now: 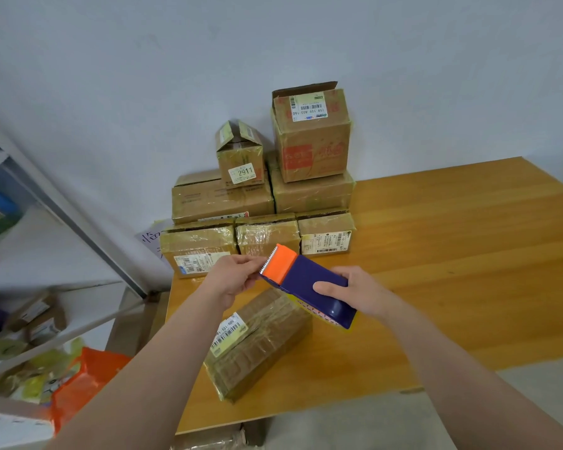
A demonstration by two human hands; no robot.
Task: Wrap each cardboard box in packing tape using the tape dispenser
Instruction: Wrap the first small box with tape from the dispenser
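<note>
A small cardboard box (264,342) with a barcode label lies at an angle on the wooden table (452,254), close to the front edge, below both hands. My right hand (355,292) grips the blue body of the tape dispenser (309,284) and holds it above the box. Its orange head with the serrated blade points up and left. My left hand (238,276) pinches at the blade end, where the tape edge is too thin to make out.
Several taped cardboard boxes (267,203) are stacked against the white wall at the table's back left. A metal shelf frame (78,222) stands to the left, with an orange bag (85,381) and packages on the floor below it. The table's right half is bare wood.
</note>
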